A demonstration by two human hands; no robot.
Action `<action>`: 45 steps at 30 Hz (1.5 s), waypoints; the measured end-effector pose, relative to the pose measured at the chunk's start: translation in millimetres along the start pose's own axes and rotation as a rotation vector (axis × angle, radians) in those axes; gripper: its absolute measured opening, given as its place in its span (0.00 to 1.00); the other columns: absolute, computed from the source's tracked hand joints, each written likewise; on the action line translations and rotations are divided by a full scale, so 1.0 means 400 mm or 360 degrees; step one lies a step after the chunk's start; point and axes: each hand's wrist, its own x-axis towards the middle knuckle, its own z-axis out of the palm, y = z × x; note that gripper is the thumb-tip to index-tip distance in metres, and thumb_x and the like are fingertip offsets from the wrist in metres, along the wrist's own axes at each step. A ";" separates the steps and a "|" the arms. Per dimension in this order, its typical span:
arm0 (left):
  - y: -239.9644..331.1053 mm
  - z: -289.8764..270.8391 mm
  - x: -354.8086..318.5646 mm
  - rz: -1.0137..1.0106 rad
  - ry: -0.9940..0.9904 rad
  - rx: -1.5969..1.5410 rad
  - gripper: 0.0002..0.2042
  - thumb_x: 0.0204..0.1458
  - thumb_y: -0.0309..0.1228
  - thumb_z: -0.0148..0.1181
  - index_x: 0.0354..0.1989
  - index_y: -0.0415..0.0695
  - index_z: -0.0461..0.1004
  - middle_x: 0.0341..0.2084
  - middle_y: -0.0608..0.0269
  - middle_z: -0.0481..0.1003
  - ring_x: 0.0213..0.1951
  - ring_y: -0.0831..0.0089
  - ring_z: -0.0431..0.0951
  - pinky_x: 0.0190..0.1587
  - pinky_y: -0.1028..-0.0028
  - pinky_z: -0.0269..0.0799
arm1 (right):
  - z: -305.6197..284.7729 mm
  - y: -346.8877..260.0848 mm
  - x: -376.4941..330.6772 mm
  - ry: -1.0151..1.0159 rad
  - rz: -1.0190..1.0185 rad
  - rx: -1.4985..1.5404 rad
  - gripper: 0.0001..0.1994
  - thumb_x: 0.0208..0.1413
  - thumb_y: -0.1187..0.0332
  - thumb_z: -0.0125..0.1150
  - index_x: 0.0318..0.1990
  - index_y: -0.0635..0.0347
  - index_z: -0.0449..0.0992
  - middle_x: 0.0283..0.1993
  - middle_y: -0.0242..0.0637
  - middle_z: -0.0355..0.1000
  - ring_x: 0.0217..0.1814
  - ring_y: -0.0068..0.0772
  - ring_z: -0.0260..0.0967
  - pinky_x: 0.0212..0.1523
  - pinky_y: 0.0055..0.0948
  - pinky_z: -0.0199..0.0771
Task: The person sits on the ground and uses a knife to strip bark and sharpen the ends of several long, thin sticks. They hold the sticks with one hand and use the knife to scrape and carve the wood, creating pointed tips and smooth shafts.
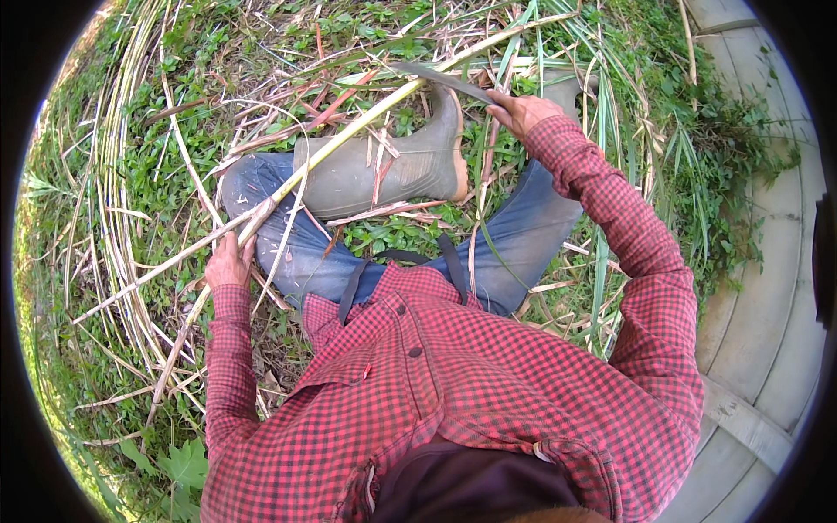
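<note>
A long yellow-green cane stalk (366,116) slants across my lap from the upper right to the lower left. My left hand (230,261) is closed around its lower part, beside my bent knee, where dry leaf sheath hangs off it. In my right hand (523,113) is a knife (445,81) with a long dark blade pointing left. The blade crosses the stalk near its upper part; whether the edge touches it I cannot tell. My right fingers wrap the handle and hide most of it.
I sit on weedy ground among dry leaf strips (327,109). A rubber boot (384,166) lies sideways between my legs. Many long thin stalks (109,183) lie in a curved bunch at left. Green blades (602,174) and a pale plank surface (758,288) are at right.
</note>
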 end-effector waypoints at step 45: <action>0.043 -0.096 0.121 -0.0417 0.0592 -0.0255 0.14 0.49 0.41 0.53 0.37 0.44 0.71 0.41 0.55 0.70 0.44 0.64 0.68 0.48 0.62 0.64 | 0.149 -0.128 0.019 0.0282 0.0229 0.0831 0.20 0.55 0.47 0.42 0.54 0.32 0.62 0.37 0.51 0.71 0.39 0.55 0.68 0.40 0.44 0.68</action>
